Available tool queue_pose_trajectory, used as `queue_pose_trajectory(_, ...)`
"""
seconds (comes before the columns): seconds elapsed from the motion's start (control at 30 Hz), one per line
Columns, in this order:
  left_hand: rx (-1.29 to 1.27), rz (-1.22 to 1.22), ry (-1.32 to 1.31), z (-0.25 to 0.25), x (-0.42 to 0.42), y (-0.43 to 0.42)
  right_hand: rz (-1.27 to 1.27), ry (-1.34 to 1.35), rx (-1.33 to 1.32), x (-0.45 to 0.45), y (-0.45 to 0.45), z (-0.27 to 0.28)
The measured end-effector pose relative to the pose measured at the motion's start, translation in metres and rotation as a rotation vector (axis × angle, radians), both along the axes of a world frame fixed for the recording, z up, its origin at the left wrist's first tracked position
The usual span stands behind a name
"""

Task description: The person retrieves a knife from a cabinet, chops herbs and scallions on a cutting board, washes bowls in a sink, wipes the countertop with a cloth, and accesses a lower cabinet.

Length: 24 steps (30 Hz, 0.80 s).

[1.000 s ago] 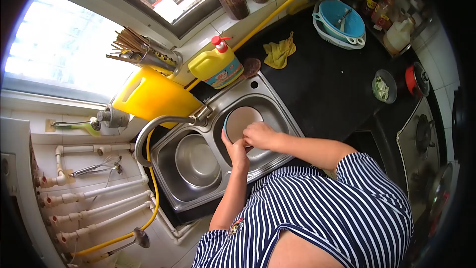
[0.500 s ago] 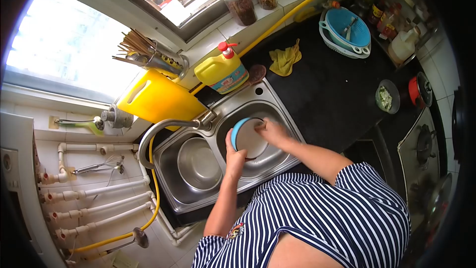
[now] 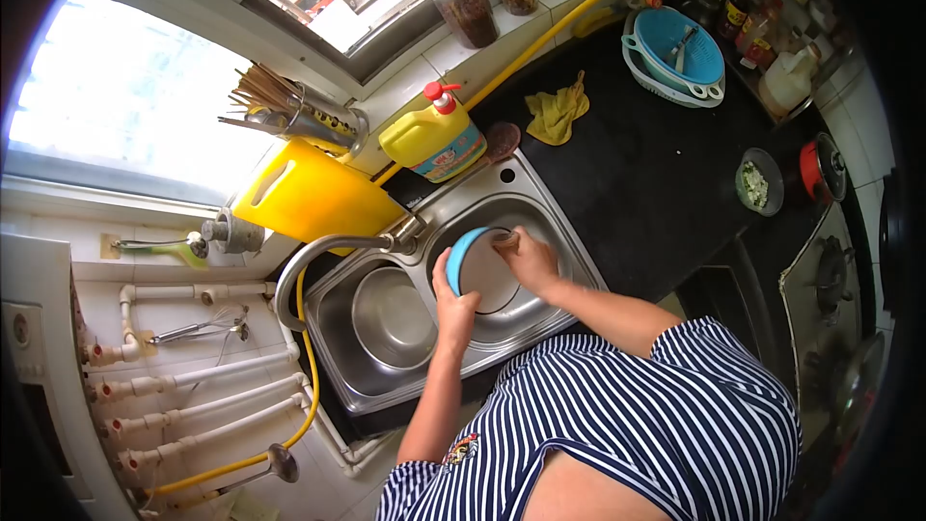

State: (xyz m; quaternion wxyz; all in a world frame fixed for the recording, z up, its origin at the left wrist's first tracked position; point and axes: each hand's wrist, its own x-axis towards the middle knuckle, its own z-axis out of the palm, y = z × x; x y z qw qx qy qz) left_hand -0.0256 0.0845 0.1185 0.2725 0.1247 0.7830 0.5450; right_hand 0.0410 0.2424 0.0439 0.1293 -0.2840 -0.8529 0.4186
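Over the right basin of the steel double sink (image 3: pixel 569 275), a bowl (image 3: pixel 485 277) with a light blue outside and a pale inside is tilted on its edge. My left hand (image 3: pixel 455 307) grips its left rim, thumb over the edge. Inside the bowl's upper right, my right hand (image 3: pixel 533 264) is closed on a small brownish scrubbing pad (image 3: pixel 504 242); its exact kind is hard to make out. The left basin holds a round metal basin (image 3: pixel 394 316). The curved faucet (image 3: pixel 333 243) stands between the window side and the bowl.
Behind the sink stand a yellow cutting board (image 3: pixel 313 195), a yellow detergent jug (image 3: pixel 434 140) and a chopstick holder (image 3: pixel 323 116). On the black counter lie a yellow cloth (image 3: pixel 557 116), a blue colander (image 3: pixel 675 48) and a bowl of chopped food (image 3: pixel 757 183). A stove (image 3: pixel 820 299) is at right.
My right hand has shifted slightly within the bowl and shows less blur, with the brownish pad now plainer. My left hand keeps its hold on the rim. The whole view has shifted slightly.
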Motion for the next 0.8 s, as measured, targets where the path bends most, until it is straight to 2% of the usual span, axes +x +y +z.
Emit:
queue_pose_trajectory(0.03,0.201,0.123,-0.050,0.002,0.009,0.009,-0.069,0.049,-0.358,-0.001,-0.017,0.009)
queue_pose_trajectory(0.07,0.172,0.173,0.108,0.000,0.018,0.016,-0.134,0.089,-0.717,0.001,-0.036,0.017)
queue_pose_trajectory(0.1,0.166,0.175,0.103,-0.006,0.017,0.013,-0.203,0.122,-1.080,0.005,-0.046,0.020)
queue_pose_trajectory(0.17,0.221,0.182,-0.014,-0.023,0.009,0.005,-0.102,0.121,-1.041,0.007,-0.025,0.006)
queue_pose_trajectory(0.2,0.095,0.030,0.148,-0.008,0.007,0.002,-0.052,0.064,-0.503,0.005,-0.003,0.002)
queue_pose_trajectory(0.23,-0.229,-0.161,0.335,0.008,0.008,0.001,-0.002,0.009,0.036,0.005,0.012,-0.002)
queue_pose_trajectory(0.27,-0.206,-0.147,0.258,0.011,0.007,0.002,0.025,0.046,0.069,0.006,0.016,-0.005)
queue_pose_trajectory(0.3,-0.186,-0.132,0.178,0.012,0.007,0.002,0.026,0.045,0.068,0.005,0.006,-0.018)
queue_pose_trajectory(0.37,0.213,0.109,0.020,0.011,0.019,0.011,-0.249,0.290,-0.315,0.000,-0.032,-0.050)
queue_pose_trajectory(0.43,0.235,0.172,0.102,0.008,0.029,0.020,-0.171,0.082,-1.180,0.018,-0.037,0.050)
queue_pose_trajectory(0.5,0.088,0.162,0.288,-0.002,0.028,0.020,-0.063,0.060,-1.029,0.014,-0.024,0.014)
queue_pose_trajectory(0.53,0.063,0.097,0.273,-0.003,0.024,0.012,-0.060,0.060,-1.030,0.012,-0.010,0.003)
queue_pose_trajectory(0.57,-0.096,-0.059,0.298,0.005,0.022,0.006,-0.027,0.087,-0.461,0.009,0.006,-0.006)
queue_pose_trajectory(0.6,-0.127,-0.079,0.277,0.010,0.022,0.005,0.001,0.106,0.109,0.008,0.015,-0.014)
queue_pose_trajectory(0.63,-0.162,-0.097,0.250,0.014,0.025,0.004,-0.004,0.101,0.106,0.010,0.007,-0.020)
queue_pose_trajectory(0.7,0.226,0.099,0.028,0.014,0.030,0.009,-0.244,0.359,-0.351,0.008,-0.027,-0.024)
queue_pose_trajectory(0.73,0.277,0.148,0.104,0.016,0.038,0.016,-0.222,0.421,-0.718,0.012,-0.038,0.008)
queue_pose_trajectory(0.77,0.271,0.151,0.097,0.012,0.038,0.016,-0.223,0.412,-0.722,0.018,-0.035,0.020)
queue_pose_trajectory(0.8,0.213,0.156,0.123,0.005,0.034,0.015,-0.136,0.187,-0.916,0.021,-0.031,0.028)
